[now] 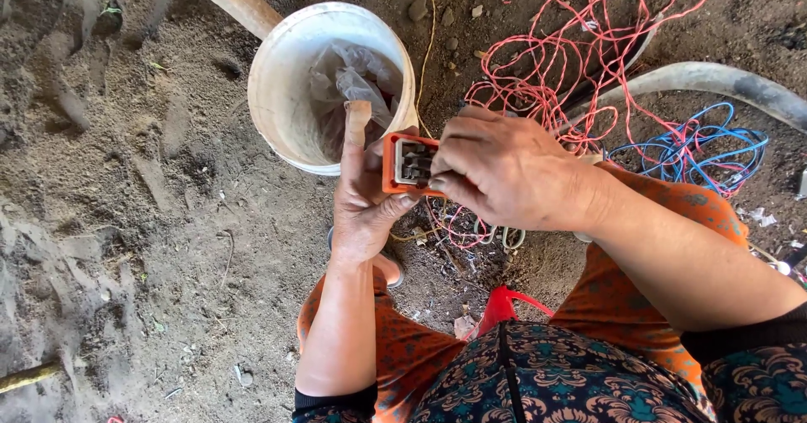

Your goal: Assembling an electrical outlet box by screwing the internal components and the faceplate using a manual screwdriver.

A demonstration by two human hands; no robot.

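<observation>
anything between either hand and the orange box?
Nothing visible. The left hand already grips the orange box from its side, and the right hand has fingertips directly on its open face.

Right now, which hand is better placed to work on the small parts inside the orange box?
Right. The left hand grips the orange box from below, so it is busy. The right hand lies over it, with its fingers already at the open face.

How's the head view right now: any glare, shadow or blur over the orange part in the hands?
Head view: soft, even shade; orange switch box sharp, no glare; left hand and right hand crisp; white bucket rim brightest, not blown out; red wires clear; edges slightly wide-angle stretched.
</observation>
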